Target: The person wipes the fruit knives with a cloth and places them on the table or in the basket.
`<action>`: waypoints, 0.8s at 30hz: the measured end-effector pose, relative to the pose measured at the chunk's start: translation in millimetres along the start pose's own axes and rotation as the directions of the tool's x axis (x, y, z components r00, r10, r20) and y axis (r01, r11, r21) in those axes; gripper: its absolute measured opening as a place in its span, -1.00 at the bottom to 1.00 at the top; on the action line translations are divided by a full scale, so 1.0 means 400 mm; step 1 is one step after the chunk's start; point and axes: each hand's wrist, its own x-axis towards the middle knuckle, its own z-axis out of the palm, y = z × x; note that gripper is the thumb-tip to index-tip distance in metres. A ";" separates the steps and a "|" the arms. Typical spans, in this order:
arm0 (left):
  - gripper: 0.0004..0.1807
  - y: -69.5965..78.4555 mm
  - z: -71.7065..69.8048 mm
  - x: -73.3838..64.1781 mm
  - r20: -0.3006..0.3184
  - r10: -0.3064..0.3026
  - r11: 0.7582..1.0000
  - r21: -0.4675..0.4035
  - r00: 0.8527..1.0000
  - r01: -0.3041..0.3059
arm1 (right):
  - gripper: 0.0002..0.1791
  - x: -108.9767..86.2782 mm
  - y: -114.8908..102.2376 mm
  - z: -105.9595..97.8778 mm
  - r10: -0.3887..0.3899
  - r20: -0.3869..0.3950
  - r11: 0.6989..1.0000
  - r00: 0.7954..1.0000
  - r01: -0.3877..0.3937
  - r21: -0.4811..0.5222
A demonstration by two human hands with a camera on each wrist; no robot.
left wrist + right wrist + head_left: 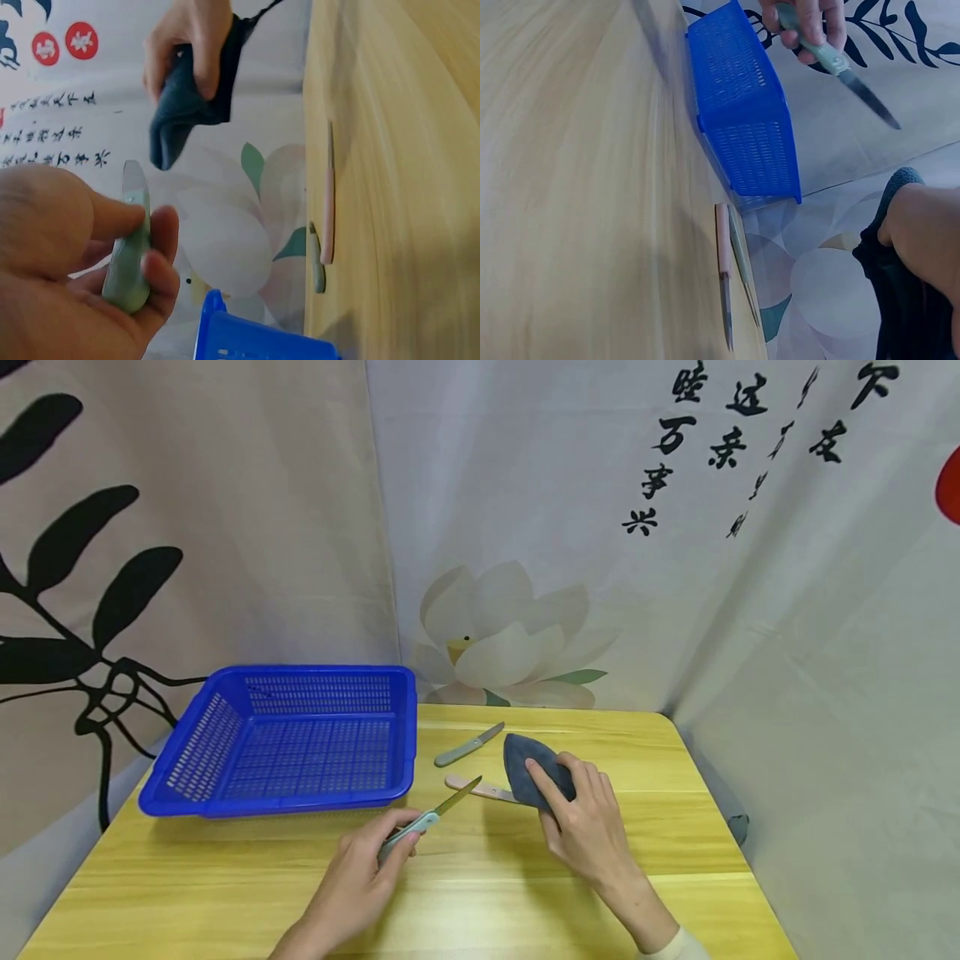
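Observation:
My left hand (367, 868) grips the pale green handle of a small folding knife (427, 820), its blade out and pointing up to the right. In my right hand (592, 818) is a bunched dark grey-blue cloth (531, 767), held above the table and apart from the blade. Beneath the cloth lies a knife with a pink handle (480, 788), its blade partly hidden in the head view. Farther back rests another knife with a grey-green handle (459, 752). Both lying knives appear side by side in the right wrist view, the pink one (723, 240) nearer.
A blue plastic basket (405, 752) with slotted walls stands on the left of the wooden table (465, 910); no items show inside it. A printed curtain (525, 527) hangs right behind the table's back edge.

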 end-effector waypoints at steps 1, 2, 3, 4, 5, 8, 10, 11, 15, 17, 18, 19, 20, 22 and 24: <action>-0.74 -0.002 0.001 0.001 -0.027 0.015 0.999 0.032 1.000 -0.014 | -0.27 0.001 0.000 -0.003 0.003 0.000 1.000 1.000 -0.003 0.004; -0.72 -0.004 0.002 0.001 -0.049 0.024 0.998 0.059 0.998 -0.021 | -0.28 0.003 -0.001 -0.006 0.005 0.000 1.000 1.000 -0.005 0.010; -0.70 -0.005 0.002 0.001 -0.066 0.028 0.997 0.079 0.997 -0.023 | -0.28 0.004 -0.002 -0.009 0.006 -0.002 1.000 1.000 -0.006 0.015; -0.69 -0.007 0.002 0.002 -0.082 0.043 0.994 0.106 0.996 -0.034 | -0.29 0.006 -0.004 -0.011 0.004 -0.005 1.000 1.000 -0.004 0.020; -0.68 -0.008 0.002 0.002 -0.096 0.055 0.990 0.132 0.994 -0.042 | -0.28 0.007 -0.005 -0.013 0.004 -0.007 1.000 1.000 -0.003 0.023; -0.66 -0.010 0.002 0.003 -0.122 0.103 0.976 0.203 0.987 -0.077 | -0.27 0.012 -0.013 -0.018 -0.008 -0.031 0.999 0.999 0.009 0.035; -0.65 -0.011 0.003 0.005 -0.136 0.142 0.965 0.240 0.980 -0.107 | -0.27 0.015 -0.018 -0.021 -0.019 -0.046 0.999 0.999 0.021 0.040; -0.64 -0.012 0.004 0.005 -0.140 0.149 0.963 0.247 0.979 -0.111 | -0.28 0.016 -0.021 -0.021 -0.025 -0.053 0.999 0.998 0.027 0.043; -0.65 -0.015 0.007 0.005 -0.148 0.164 0.957 0.262 0.975 -0.121 | -0.29 0.022 -0.033 -0.026 -0.041 -0.074 0.997 0.996 0.045 0.057; -0.65 -0.016 0.007 0.005 -0.149 0.173 0.954 0.271 0.974 -0.128 | -0.30 0.026 -0.039 -0.029 -0.048 -0.087 0.996 0.995 0.054 0.067; -0.66 -0.017 0.008 0.005 -0.147 0.181 0.951 0.277 0.972 -0.136 | -0.31 0.028 -0.043 -0.031 -0.052 -0.091 0.996 0.994 0.058 0.072; -0.66 -0.018 0.008 0.006 -0.145 0.193 0.948 0.284 0.970 -0.146 | -0.33 0.031 -0.046 -0.033 -0.057 -0.098 0.995 0.994 0.064 0.076; -0.66 -0.018 0.008 0.006 -0.144 0.207 0.943 0.293 0.968 -0.158 | -0.35 0.033 -0.050 -0.035 -0.062 -0.107 0.994 0.992 0.071 0.081; -0.66 -0.020 0.008 0.007 -0.141 0.237 0.933 0.309 0.961 -0.185 | -0.40 0.038 -0.057 -0.037 -0.076 -0.124 0.992 0.989 0.087 0.090; -0.65 -0.023 0.009 0.008 -0.138 0.263 0.923 0.325 0.955 -0.207 | -0.44 0.042 -0.065 -0.039 -0.091 -0.141 0.990 0.986 0.105 0.095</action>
